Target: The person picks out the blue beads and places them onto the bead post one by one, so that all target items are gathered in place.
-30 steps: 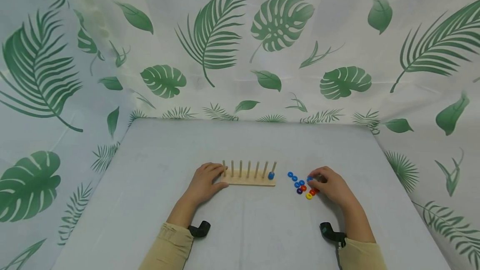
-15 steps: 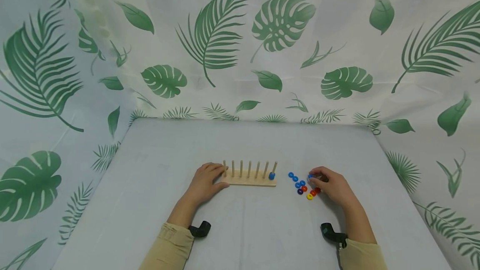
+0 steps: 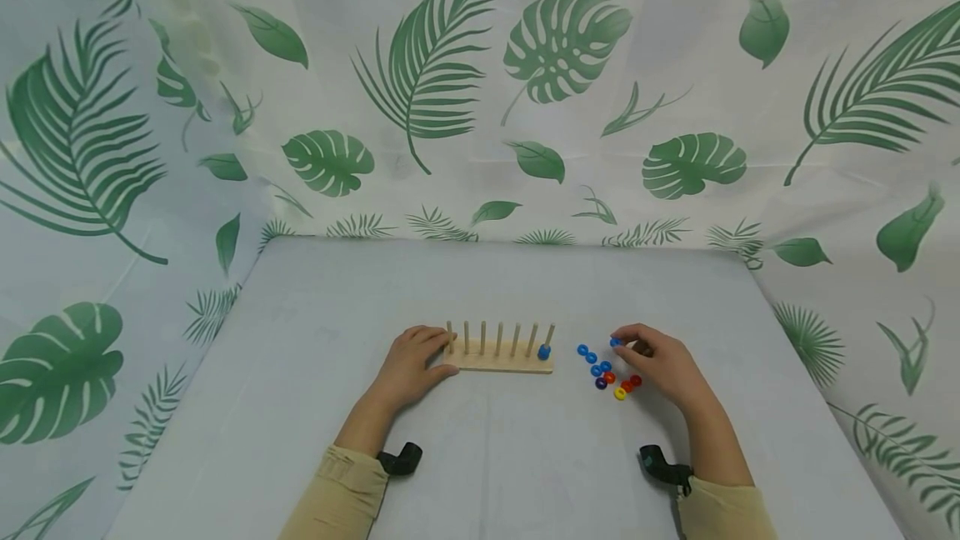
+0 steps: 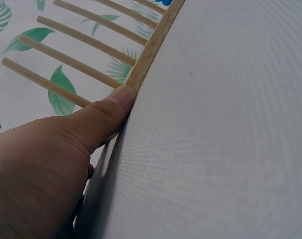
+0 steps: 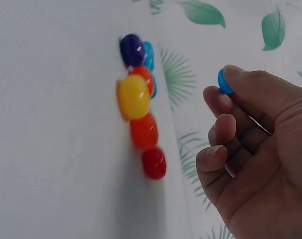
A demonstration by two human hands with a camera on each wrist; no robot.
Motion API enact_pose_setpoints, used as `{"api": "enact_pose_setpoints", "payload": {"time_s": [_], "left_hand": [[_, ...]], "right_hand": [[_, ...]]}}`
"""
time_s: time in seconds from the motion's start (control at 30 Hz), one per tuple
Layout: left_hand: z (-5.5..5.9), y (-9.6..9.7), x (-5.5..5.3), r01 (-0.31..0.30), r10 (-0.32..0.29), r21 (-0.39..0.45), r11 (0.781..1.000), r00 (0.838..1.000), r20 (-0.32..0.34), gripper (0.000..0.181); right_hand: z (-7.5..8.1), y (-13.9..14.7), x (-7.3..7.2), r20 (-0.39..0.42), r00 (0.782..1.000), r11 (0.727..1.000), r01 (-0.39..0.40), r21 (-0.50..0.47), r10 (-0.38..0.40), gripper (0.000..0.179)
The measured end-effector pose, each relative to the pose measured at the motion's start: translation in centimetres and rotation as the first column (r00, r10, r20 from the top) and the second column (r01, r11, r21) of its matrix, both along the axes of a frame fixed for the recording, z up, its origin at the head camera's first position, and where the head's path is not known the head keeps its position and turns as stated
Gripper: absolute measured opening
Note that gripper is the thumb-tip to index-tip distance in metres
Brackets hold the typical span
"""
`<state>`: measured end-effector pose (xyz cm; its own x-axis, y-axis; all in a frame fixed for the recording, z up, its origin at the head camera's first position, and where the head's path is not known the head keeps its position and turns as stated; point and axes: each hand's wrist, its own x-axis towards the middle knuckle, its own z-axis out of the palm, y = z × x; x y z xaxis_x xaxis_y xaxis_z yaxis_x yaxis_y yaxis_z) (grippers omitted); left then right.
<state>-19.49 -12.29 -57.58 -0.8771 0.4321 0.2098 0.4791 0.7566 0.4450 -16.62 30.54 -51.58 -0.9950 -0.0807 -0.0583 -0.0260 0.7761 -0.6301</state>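
Farthest left, your left hand (image 3: 411, 363) grips the end of a pale wooden peg board (image 3: 495, 364) lying on the white surface (image 3: 480, 448); only the left wrist view plainly shows your thumb (image 4: 116, 102) pressed to its long edge. Seven slim upright wooden pegs (image 3: 500, 338) line the board, and the rightmost carries glossy blue plastic at its foot, too small to count as one ring or more. Just beyond lie four loose blue rings (image 3: 592, 357), then a dark purple ring (image 3: 601, 383), three red-to-orange rings (image 3: 627, 387) and a yellow ring (image 3: 620, 393). Farthest right, your right hand (image 3: 660, 361) pinches another blue ring (image 3: 615, 342); the right wrist view reveals it raised clear between thumb and index finger.
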Motion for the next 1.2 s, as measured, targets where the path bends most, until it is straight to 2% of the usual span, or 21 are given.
{"api": "enact_pose_setpoints", "payload": {"time_s": [0.27, 0.47, 0.83, 1.2], "left_hand": [[0.1, 0.0, 0.1, -0.006, 0.006, 0.001, 1.0, 1.0, 0.017, 0.061], [0.1, 0.0, 0.1, -0.009, 0.009, 0.0, 1.0, 1.0, 0.016, 0.061], [0.1, 0.0, 0.2, -0.011, 0.011, -0.001, 1.0, 1.0, 0.018, 0.061], [0.1, 0.0, 0.1, -0.005, 0.005, 0.003, 1.0, 1.0, 0.011, 0.061]], "right_hand": [[2.1, -2.0, -0.4, -0.036, 0.998, 0.996, -0.062, -0.062, 0.06, 0.034], [3.3, -3.6, -0.7, -0.095, 0.989, 0.985, -0.125, -0.118, 0.114, 0.03], [4.4, -6.1, -1.4, -0.148, 0.975, 0.972, -0.185, -0.145, 0.164, 0.025], [4.9, -7.6, -2.0, -0.132, 0.971, 0.962, -0.22, -0.159, 0.2, 0.026]]}}
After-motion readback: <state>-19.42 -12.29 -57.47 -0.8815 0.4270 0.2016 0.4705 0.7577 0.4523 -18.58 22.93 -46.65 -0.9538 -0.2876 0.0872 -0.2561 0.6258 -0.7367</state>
